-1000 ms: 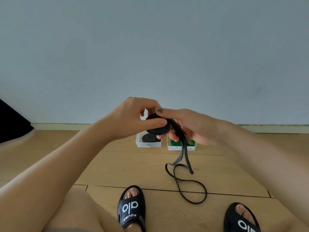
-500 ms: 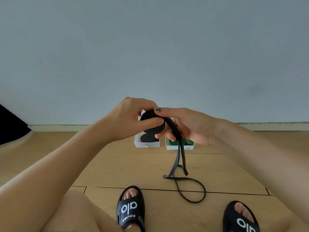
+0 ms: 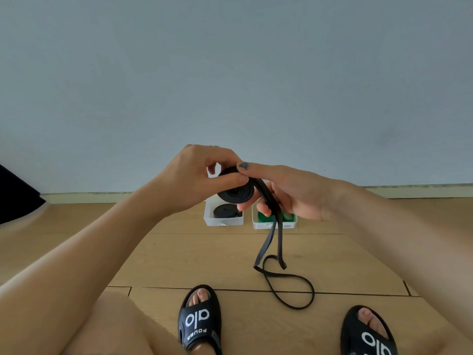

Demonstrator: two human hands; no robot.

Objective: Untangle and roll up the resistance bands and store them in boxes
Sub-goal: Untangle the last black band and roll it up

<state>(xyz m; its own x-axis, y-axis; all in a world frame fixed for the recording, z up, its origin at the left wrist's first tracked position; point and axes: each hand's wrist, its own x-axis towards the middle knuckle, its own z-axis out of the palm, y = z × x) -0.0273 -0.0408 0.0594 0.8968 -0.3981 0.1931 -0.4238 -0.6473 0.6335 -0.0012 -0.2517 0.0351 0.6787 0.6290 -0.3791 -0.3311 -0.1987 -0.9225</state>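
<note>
A black resistance band (image 3: 236,193) is partly wound into a flat coil held in the air in front of me. My left hand (image 3: 197,179) pinches the coil between thumb and fingers. My right hand (image 3: 289,193) grips the band where it leaves the coil, forefinger laid over the top. The loose tail (image 3: 284,278) hangs down and loops on the wooden floor. Behind my hands stand two white boxes: the left box (image 3: 222,221) holds a rolled black band (image 3: 225,210), the right box (image 3: 275,224) holds a green band (image 3: 263,217).
A pale wall with a skirting board (image 3: 409,190) rises just behind the boxes. My feet in black slides (image 3: 199,321) (image 3: 368,331) rest on the floor near me. A dark object (image 3: 18,198) juts in at the left edge.
The coil has grown slightly as more band was wound on. The loose tail on the floor has been drawn up and its loop has shifted.
</note>
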